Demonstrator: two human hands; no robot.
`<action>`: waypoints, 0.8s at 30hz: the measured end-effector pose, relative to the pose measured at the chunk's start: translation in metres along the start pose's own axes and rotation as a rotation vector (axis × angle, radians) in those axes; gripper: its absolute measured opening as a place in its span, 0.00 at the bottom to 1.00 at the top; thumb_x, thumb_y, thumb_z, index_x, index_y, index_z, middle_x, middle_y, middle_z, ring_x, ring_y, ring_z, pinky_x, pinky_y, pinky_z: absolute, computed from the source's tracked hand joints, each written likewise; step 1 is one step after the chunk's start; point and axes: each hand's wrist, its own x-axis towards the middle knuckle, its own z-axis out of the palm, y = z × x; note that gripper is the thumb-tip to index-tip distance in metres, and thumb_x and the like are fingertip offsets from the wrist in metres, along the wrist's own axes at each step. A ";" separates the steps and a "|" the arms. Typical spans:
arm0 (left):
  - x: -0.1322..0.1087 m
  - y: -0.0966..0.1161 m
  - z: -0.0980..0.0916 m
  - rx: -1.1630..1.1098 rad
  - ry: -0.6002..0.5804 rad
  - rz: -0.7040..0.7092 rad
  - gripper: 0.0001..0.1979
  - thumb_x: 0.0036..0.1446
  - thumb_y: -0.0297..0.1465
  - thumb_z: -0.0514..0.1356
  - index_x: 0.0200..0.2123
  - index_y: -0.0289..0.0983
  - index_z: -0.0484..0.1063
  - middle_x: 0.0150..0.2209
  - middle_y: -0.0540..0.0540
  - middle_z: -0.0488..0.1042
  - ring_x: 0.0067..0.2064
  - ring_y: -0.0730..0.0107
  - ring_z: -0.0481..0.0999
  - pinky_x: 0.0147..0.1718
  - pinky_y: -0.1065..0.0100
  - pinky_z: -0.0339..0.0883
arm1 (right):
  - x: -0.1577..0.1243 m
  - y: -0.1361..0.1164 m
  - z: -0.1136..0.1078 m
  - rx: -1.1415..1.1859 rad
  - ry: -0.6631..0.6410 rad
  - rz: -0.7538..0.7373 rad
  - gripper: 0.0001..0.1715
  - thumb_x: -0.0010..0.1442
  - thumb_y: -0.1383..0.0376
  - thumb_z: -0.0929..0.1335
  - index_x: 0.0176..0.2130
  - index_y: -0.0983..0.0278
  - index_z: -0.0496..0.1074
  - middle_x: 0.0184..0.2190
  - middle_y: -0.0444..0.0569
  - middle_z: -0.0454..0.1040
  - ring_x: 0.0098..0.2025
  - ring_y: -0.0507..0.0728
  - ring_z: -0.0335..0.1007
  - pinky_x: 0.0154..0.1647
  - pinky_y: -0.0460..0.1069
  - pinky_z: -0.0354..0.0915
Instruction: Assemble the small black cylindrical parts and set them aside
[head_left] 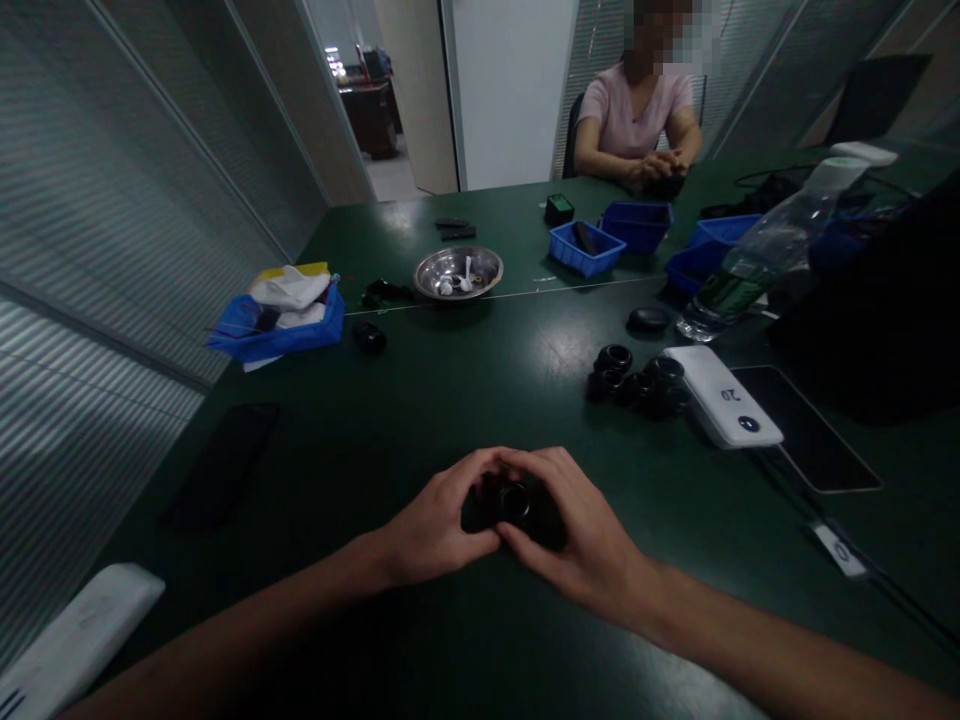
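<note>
Blk cyl part (514,502) btwn L grip (439,517) & R grip (589,525)

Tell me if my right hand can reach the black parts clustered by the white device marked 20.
Probably yes: only green tabletop shows between your right hand and the black parts, though it is curled around a small black piece.

From where I stand, two bare forearms (315,583) angle inward, left hand (431,515) and right hand (592,520) curled toward each other (thumbs (478,546) close together), fingertips (519,458) meeting above.
</note>
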 end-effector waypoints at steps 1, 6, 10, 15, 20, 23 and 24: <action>0.000 0.000 0.000 0.004 -0.001 0.007 0.32 0.57 0.28 0.67 0.63 0.39 0.62 0.56 0.41 0.74 0.53 0.57 0.77 0.54 0.54 0.73 | 0.000 0.000 0.000 0.015 -0.017 -0.005 0.37 0.62 0.69 0.70 0.66 0.58 0.58 0.54 0.56 0.73 0.52 0.64 0.70 0.52 0.62 0.72; 0.000 0.000 0.000 0.022 0.009 0.010 0.35 0.57 0.29 0.67 0.66 0.40 0.60 0.61 0.39 0.72 0.56 0.55 0.76 0.57 0.52 0.71 | -0.001 0.000 0.000 0.063 -0.028 -0.060 0.39 0.60 0.71 0.69 0.67 0.58 0.58 0.57 0.57 0.71 0.57 0.66 0.68 0.56 0.63 0.71; 0.001 0.000 0.000 0.011 0.004 0.004 0.32 0.57 0.29 0.67 0.63 0.39 0.62 0.56 0.40 0.75 0.54 0.56 0.77 0.54 0.53 0.73 | -0.002 0.001 0.000 0.015 -0.004 -0.002 0.37 0.63 0.69 0.70 0.67 0.58 0.58 0.54 0.55 0.72 0.53 0.64 0.70 0.52 0.61 0.71; 0.000 0.000 0.000 0.020 0.005 0.012 0.36 0.57 0.29 0.67 0.66 0.40 0.59 0.60 0.40 0.72 0.54 0.57 0.76 0.55 0.53 0.72 | -0.002 0.000 0.000 0.102 -0.036 -0.070 0.38 0.61 0.71 0.68 0.67 0.60 0.58 0.57 0.57 0.70 0.57 0.65 0.67 0.56 0.62 0.70; 0.001 0.002 -0.001 0.003 -0.012 -0.013 0.32 0.56 0.28 0.67 0.63 0.39 0.62 0.55 0.41 0.76 0.53 0.56 0.78 0.54 0.53 0.73 | 0.000 -0.001 0.000 0.037 -0.002 0.002 0.36 0.64 0.69 0.70 0.67 0.58 0.59 0.53 0.55 0.72 0.52 0.64 0.70 0.52 0.61 0.72; 0.000 0.001 -0.001 0.007 -0.005 0.016 0.34 0.57 0.28 0.67 0.65 0.39 0.60 0.61 0.39 0.72 0.59 0.53 0.75 0.60 0.49 0.70 | 0.001 -0.001 0.000 0.120 -0.035 -0.073 0.36 0.62 0.71 0.67 0.67 0.58 0.58 0.54 0.56 0.72 0.55 0.65 0.69 0.55 0.63 0.72; 0.000 0.001 -0.001 0.006 -0.003 0.028 0.35 0.57 0.28 0.67 0.66 0.40 0.59 0.63 0.38 0.71 0.60 0.53 0.73 0.61 0.49 0.69 | 0.001 -0.001 0.000 0.129 -0.031 -0.091 0.37 0.62 0.72 0.67 0.67 0.58 0.58 0.56 0.57 0.72 0.57 0.65 0.68 0.56 0.63 0.71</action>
